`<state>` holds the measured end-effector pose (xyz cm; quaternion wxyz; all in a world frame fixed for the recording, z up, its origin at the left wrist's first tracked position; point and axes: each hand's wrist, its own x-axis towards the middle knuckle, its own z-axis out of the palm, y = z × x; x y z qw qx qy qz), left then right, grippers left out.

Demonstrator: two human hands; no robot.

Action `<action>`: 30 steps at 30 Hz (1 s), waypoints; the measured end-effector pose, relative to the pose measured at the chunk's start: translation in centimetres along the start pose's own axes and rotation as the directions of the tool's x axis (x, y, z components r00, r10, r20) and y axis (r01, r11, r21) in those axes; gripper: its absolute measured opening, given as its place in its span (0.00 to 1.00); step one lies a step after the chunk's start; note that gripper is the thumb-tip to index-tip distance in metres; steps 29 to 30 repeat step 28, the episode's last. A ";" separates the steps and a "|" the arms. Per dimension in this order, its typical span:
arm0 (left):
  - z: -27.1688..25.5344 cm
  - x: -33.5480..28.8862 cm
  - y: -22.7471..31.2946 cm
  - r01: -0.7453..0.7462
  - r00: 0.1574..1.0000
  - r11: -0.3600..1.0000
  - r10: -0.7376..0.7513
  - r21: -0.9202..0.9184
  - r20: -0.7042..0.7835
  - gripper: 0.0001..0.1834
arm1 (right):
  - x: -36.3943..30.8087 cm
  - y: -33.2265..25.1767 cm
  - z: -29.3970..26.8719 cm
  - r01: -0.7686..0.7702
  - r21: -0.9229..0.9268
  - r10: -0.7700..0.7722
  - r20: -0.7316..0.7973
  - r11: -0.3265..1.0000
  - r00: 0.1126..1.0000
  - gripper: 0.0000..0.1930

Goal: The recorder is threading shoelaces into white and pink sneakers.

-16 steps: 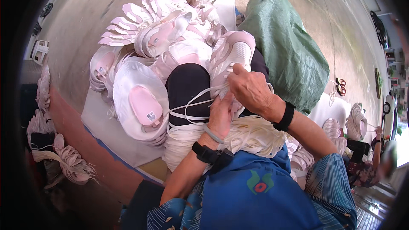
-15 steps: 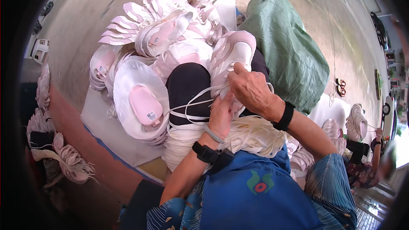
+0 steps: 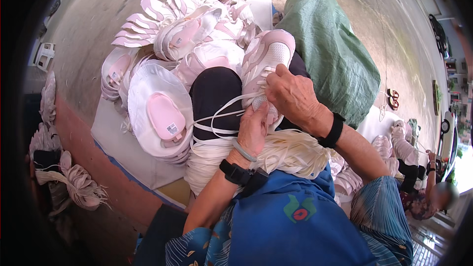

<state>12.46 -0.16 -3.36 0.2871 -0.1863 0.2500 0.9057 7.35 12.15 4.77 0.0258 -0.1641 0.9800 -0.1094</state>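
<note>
A pale pink and white shoe upper [image 3: 278, 51] lies over my dark-clad knee, its toe pointing away from me. My left hand [image 3: 253, 128] is closed on the near end of the upper, by its tongue. Fingers of my right hand [image 3: 291, 93] are pinched at the eyelet row, on the white shoelace; the fingertips are partly hidden. From the upper, a loose loop of shoelace [image 3: 215, 123] hangs to the left across my other knee [image 3: 215, 93]. Thick bundles of white laces [image 3: 295, 153] rest on my lap beneath both hands.
Stacks of pink and white uppers [image 3: 160, 113] are heaped to the left and ahead on a pale sheet [image 3: 118, 138]. A green sack [image 3: 327, 54] stands at the right. Another person [image 3: 423, 197] sits at the far right among more uppers [image 3: 404, 143]. Sandals [image 3: 392, 99] lie on the floor.
My right hand has shifted slightly down along the upper's eyelets, while my left keeps its hold. At the far right, the other person's arm and uppers have moved a little.
</note>
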 end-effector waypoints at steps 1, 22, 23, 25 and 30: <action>-0.1 0.0 0.0 0.001 1.000 1.000 -0.001 0.002 -0.002 0.15 | 0.0 0.1 0.1 -0.001 0.002 0.001 0.000 1.000 1.000 0.06; -2.1 1.1 -0.8 -0.191 0.982 0.930 0.185 0.313 0.049 0.18 | -0.8 3.5 -1.4 -0.230 0.567 0.161 0.170 0.791 0.972 0.11; -1.0 0.9 -0.4 -0.144 0.990 0.979 0.143 0.143 0.017 0.18 | -1.0 3.6 -0.5 -0.123 0.578 0.102 0.068 0.807 0.992 0.11; 0.0 0.8 0.1 -0.092 0.996 0.995 0.092 -0.030 -0.011 0.18 | -0.8 3.3 -0.1 0.004 0.513 0.013 -0.028 0.858 1.000 0.11; -0.2 0.9 0.3 -0.041 0.999 0.996 0.041 -0.078 -0.001 0.19 | -0.3 2.6 0.8 0.064 0.379 -0.052 -0.042 0.923 0.998 0.10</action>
